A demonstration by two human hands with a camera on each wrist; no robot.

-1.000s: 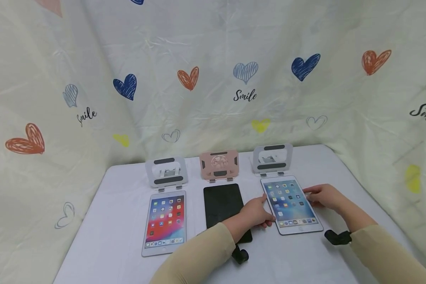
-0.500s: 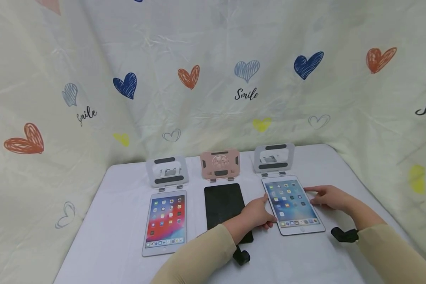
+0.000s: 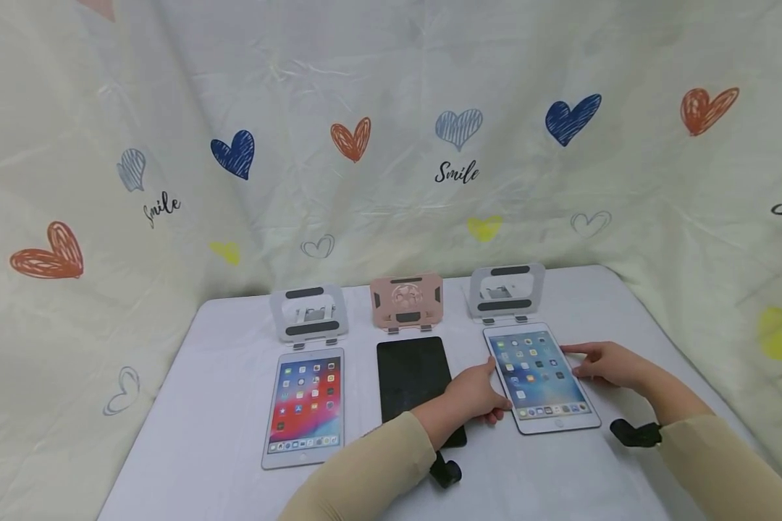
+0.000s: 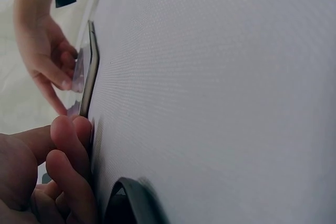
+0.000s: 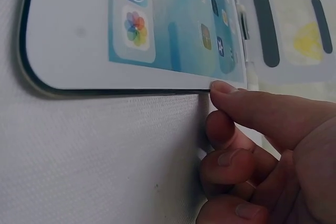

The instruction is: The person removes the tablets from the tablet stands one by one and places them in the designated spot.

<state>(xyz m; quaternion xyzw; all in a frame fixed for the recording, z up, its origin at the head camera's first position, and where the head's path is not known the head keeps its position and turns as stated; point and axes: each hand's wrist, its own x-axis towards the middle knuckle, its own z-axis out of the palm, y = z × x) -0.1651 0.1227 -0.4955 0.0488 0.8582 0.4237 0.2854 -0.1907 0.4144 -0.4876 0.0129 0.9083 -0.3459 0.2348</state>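
Observation:
A white tablet [image 3: 541, 376] with a lit blue home screen lies face up on the right side of the table. My left hand [image 3: 471, 394] is at its left edge, index fingertip and thumb against the side, other fingers bent below. From the opposite side my right hand [image 3: 607, 363] reaches toward the right edge with the index finger out. In the right wrist view one fingertip [image 5: 223, 87] touches that edge, while the other fingers curl loosely beneath it, holding nothing. The left wrist view shows the tablet's thin edge [image 4: 93, 77] close to the cloth.
A dark-screened tablet [image 3: 410, 373] lies partly under my left forearm. Farther left is a tablet with a red and blue screen [image 3: 305, 405]. Behind them stand a pale grey tablet stand [image 3: 276, 315], a pink one [image 3: 384, 311] and another pale grey one [image 3: 537, 286].
My right wrist has shifted slightly to the right, its fingers still at the tablet's edge. The left hand has kept its place on the tablet. The whole head view has drifted slightly.

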